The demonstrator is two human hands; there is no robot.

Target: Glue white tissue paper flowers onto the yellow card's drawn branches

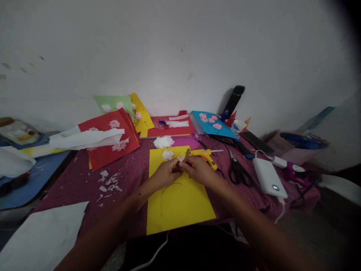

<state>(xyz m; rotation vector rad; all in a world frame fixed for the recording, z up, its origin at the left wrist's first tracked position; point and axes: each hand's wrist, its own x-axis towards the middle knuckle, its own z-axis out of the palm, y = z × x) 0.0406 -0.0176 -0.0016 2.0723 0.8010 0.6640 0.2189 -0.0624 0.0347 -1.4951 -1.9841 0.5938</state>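
Over a yellow sheet of paper (pixel 180 205), my two hands meet with fingertips together. Closed in a pinch, my left hand (pixel 166 173) is at a small white paper piece (pixel 181 159). My right hand (pixel 199 169) is closed too, and a flat brown stick (pixel 186 153) stands up from its fingers. How the fingers share the white piece is partly hidden. On the yellow sheet, a white paper flower (pixel 168 154) sits near the top, with thin drawn stem lines below it. Just beyond the sheet lies a pile of white paper bits (pixel 164 142).
A yellow glue gun (pixel 207 155), black-handled scissors (pixel 239 172) and a white power bank (pixel 270 177) lie to the right. Paper scraps (pixel 108 186) are scattered left. Red sheets (pixel 104 158) and a blue sheet (pixel 216 128) with pink flowers are behind, near the wall.
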